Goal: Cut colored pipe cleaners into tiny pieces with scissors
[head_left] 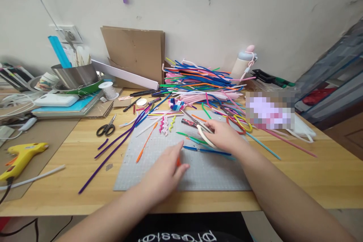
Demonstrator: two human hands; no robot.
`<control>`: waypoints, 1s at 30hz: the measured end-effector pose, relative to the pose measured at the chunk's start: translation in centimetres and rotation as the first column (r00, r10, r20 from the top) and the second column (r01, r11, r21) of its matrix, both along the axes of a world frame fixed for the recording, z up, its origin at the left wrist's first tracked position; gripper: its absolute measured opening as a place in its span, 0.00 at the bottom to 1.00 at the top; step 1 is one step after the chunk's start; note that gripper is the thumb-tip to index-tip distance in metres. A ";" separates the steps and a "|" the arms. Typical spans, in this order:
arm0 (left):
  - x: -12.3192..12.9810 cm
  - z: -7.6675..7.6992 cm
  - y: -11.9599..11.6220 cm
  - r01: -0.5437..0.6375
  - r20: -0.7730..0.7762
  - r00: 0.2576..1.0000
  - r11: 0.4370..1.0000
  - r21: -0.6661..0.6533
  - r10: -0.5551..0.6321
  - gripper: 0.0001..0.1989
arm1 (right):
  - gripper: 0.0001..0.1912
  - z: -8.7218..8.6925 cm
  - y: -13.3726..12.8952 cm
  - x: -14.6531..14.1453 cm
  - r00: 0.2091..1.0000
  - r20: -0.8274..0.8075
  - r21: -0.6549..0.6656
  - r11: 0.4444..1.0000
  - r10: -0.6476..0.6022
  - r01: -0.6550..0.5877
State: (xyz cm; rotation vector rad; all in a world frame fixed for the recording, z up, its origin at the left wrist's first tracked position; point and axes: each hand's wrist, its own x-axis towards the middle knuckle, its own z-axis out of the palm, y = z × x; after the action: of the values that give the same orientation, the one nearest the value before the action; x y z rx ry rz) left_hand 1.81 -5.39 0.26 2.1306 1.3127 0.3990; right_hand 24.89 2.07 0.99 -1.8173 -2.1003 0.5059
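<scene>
My right hand point(222, 134) is closed on the white handles of a pair of scissors point(195, 120), whose blades point up and left over the grey cutting mat point(147, 177). To its left, my left hand point(167, 166) is over the mat with thumb and fingers apart. A bit of orange point(178, 162) shows between them; whether it touches the hand is unclear. Near both hands lie a blue pipe cleaner point(210, 151) and a green one point(188, 136). An orange pipe cleaner point(146, 141) and curled pink, white and yellow-green pieces point(165, 125) lie farther left.
A pile of pipe cleaners point(204, 83) spreads behind the mat, beside cardboard point(136, 55) and a bottle point(242, 64). Black scissors point(106, 126) and long purple pipe cleaners point(110, 155) lie left of the mat. A yellow glue gun point(24, 157) is at the far left.
</scene>
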 end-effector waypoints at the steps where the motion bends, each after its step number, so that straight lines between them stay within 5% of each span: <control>1: 0.5 0.1 1.0 -0.013 0.006 1.000 0.998 0.060 0.013 0.20 | 0.16 -0.1 0.0 0.0 1.000 -0.005 0.002 1.000 0.001 -0.001; 6: 3.1 -0.7 5.4 0.049 -0.052 0.998 0.985 0.164 -0.041 0.07 | 0.19 -0.3 0.2 0.1 0.999 -0.032 0.016 1.000 0.002 -0.002; 11: 3.5 -0.8 6.3 0.086 -0.044 0.996 0.987 0.133 -0.081 0.06 | 0.16 0.2 -0.1 0.1 0.995 -0.097 0.008 0.999 0.032 -0.031; 18: -0.6 2.2 5.2 -0.017 0.173 0.984 0.998 -0.066 0.028 0.03 | 0.15 2.0 -2.1 -0.7 0.831 -0.504 -0.197 0.905 0.237 -0.378; 23: -2.8 2.8 5.1 -0.087 0.450 0.864 0.948 -0.305 0.224 0.05 | 0.15 1.9 -2.6 -2.0 0.763 -0.631 -0.242 0.898 0.141 -0.366; 30: -4.9 3.1 5.7 -0.099 0.422 0.861 0.906 -0.412 0.286 0.07 | 0.20 1.5 -2.3 -2.9 0.640 -0.768 -0.281 0.912 -0.026 -0.300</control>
State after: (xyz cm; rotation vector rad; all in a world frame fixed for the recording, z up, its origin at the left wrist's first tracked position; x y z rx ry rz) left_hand -3.06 0.26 3.37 1.4591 1.1990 0.6492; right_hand 22.03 -0.27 2.47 -1.2218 -1.5813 1.5255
